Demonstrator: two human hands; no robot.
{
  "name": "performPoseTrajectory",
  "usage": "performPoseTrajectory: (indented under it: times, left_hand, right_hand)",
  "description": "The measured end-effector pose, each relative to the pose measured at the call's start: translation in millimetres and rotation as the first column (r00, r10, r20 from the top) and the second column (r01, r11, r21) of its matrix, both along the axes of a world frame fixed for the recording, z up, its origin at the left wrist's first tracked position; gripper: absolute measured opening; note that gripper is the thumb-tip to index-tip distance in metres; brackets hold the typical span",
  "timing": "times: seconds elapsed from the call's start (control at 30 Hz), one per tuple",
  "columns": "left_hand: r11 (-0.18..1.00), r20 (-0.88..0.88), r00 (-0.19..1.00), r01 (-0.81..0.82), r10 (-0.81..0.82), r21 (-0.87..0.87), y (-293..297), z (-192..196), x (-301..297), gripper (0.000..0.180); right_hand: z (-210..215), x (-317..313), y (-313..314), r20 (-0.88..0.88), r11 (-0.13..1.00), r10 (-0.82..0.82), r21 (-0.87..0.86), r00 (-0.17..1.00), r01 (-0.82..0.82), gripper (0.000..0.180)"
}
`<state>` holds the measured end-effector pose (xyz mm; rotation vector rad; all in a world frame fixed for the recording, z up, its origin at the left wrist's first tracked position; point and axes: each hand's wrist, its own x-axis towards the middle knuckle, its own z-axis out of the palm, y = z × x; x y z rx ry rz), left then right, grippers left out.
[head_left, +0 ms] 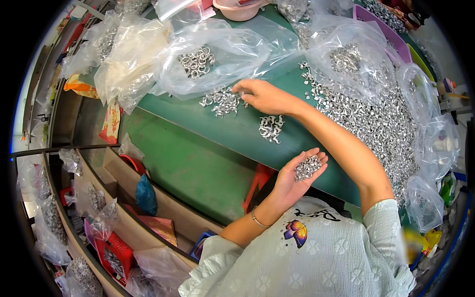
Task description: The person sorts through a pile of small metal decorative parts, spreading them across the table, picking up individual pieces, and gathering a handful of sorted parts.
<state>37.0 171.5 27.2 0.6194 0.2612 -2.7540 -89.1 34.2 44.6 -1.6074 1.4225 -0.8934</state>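
Small silvery metal pieces [307, 169] lie in the left hand [286, 184], which is palm up, loosely cupped and open at the top. Beyond it, the right hand [262, 97] bends its half-curled fingers over a small pile [222, 103]; whether they grip a piece I cannot tell. Another cluster [271, 128] sits between the hands; a large heap [378, 131] spreads right of both. Below the left hand, the shirt [326, 255] bears dark lettering beside a butterfly. Well left of the right hand hangs a printed red-and-yellow packet [111, 123], its writing too small to read.

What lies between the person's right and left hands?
In the head view, a small pile of curved metal pieces lies on the green tabletop between the right hand and left hand.
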Motion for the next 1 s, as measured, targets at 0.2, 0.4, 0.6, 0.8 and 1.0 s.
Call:
performPoseTrajectory:
  times: [0.2, 0.4, 0.6, 0.8, 1.0]
  left_hand:
    - [0.998, 0.013, 0.999, -0.042, 0.042, -0.045, -6, -4, 3, 0.031]
    - [0.987, -0.138, 0.986, -0.112, 0.096, -0.114, -11, -19, -1, 0.034]
    - [0.956, -0.202, 0.97, -0.18, 0.133, -0.231, -10, 11, -26, 0.048]
    - [0.691, -0.111, 0.988, -0.152, 0.104, -0.707, 12, 37, -51, 0.069]
    - [0.357, -0.005, 0.957, -0.113, 0.289, -0.927, 29, 39, -67, 0.078]
  right_hand:
    - [21, -26, 26, 0.075, 0.991, 0.085, 0.094, 0.994, -0.092, 0.03]
    - [32, -41, 121, 0.345, 0.942, -0.333, 0.098, 0.877, 0.32, 0.029]
    - [0, 3, 190, 0.854, 0.769, -0.497, 0.352, 0.152, 0.535, 0.047]
    - [18, 13, 199, 0.888, 0.687, -0.46, 0.338, 0.025, 0.643, 0.057]
    - [26, 8, 203, 0.851, 0.58, -0.486, 0.484, -0.199, 0.655, 0.057]
